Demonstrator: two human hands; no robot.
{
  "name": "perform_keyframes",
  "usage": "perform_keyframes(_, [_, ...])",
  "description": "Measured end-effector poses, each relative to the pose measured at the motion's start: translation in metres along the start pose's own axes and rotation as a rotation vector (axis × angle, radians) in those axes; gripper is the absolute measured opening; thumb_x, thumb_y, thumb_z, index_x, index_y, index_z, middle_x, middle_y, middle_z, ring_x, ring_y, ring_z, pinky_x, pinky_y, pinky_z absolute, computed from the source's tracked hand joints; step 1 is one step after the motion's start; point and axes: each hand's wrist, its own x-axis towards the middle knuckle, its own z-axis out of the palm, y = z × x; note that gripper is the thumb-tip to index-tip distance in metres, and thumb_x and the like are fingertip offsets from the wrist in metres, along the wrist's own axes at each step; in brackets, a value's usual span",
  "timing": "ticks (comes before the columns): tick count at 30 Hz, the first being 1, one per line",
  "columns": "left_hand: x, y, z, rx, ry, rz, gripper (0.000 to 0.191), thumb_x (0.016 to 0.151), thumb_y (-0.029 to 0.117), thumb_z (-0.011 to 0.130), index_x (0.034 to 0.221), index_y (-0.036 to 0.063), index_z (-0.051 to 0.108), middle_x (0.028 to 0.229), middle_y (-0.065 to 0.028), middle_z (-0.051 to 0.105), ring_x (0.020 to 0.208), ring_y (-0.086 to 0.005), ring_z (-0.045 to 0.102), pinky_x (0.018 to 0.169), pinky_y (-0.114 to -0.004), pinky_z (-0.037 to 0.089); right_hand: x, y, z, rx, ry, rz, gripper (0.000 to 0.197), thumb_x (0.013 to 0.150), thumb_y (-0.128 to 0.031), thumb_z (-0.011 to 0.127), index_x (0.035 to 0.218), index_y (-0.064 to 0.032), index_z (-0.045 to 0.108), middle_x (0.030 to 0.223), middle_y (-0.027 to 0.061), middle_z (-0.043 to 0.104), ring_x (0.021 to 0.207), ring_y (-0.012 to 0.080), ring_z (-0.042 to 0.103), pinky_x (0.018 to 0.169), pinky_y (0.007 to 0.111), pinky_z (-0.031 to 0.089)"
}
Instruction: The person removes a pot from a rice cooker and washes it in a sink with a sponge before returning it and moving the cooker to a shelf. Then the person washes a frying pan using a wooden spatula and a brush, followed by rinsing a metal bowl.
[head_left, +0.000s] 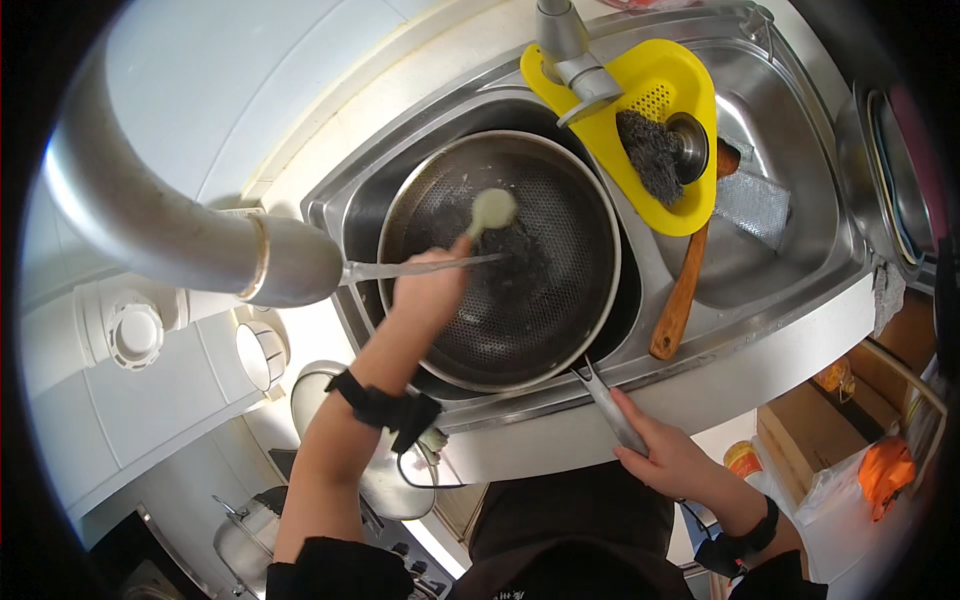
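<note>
A wide dark frying pan with a honeycomb-patterned inside rests over the left basin of a steel sink. My right hand grips the end of its grey metal handle. Over the pan, my left hand holds a pale, round-headed utensil; motion blurs it, and I cannot tell whether it is a brush or a spoon. From the thick silver tap spout, a thin stream of water runs across that hand's position towards the pan's middle, where dark wet patches show.
A yellow sink strainer basket holds steel wool and a sink stopper, beside the tap base. A wooden handle crosses the sink divider. In the right basin lies a silvery mesh cloth. A bowl stands left.
</note>
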Motion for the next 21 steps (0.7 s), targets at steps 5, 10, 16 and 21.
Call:
perform_keyframes(5, [0.009,-0.002,0.0,0.005,-0.068,-0.086,0.032,0.081,0.018,0.048,0.113,0.0161,0.049,0.059,-0.0139,0.054,0.05,-0.0285,0.054,0.043,-0.041,0.042,-0.001,-0.003,-0.002,0.024,-0.014,0.009,0.063,0.08,-0.018,0.048,0.133,-0.0074,0.013,0.094,0.029,0.051,0.08,0.0391,0.053,0.072,0.038,0.042])
perform_keyframes(10, [0.001,0.017,-0.002,-0.001,-0.061,0.053,0.031,0.081,0.016,0.048,0.112,0.0148,0.049,0.059,-0.0117,0.053,0.048,-0.0279,0.054,0.041,-0.039,0.041,0.0,-0.001,-0.002,0.003,-0.025,0.044,0.063,0.08,-0.018,0.048,0.132,-0.0075,0.014,0.093,0.0287,0.052,0.079,0.0396,0.053,0.072,0.039,0.042])
perform_keyframes(16, [0.012,0.021,-0.007,-0.015,-0.03,0.086,0.028,0.08,0.016,0.048,0.107,0.0139,0.051,0.059,-0.0103,0.054,0.049,-0.0276,0.054,0.042,-0.038,0.043,0.0,-0.003,-0.004,0.003,-0.064,0.078,0.063,0.08,-0.017,0.048,0.132,-0.0075,0.014,0.098,0.0292,0.05,0.082,0.0394,0.053,0.073,0.039,0.042])
perform_keyframes(21, [-0.011,0.014,-0.003,0.053,-0.125,0.049,0.025,0.083,0.023,0.045,0.105,0.0148,0.053,0.057,-0.0113,0.054,0.049,-0.0279,0.055,0.043,-0.039,0.043,0.0,0.002,0.0,0.009,0.011,-0.04,0.062,0.08,-0.017,0.047,0.132,-0.0075,0.015,0.098,0.0294,0.05,0.083,0.0396,0.053,0.073,0.038,0.042])
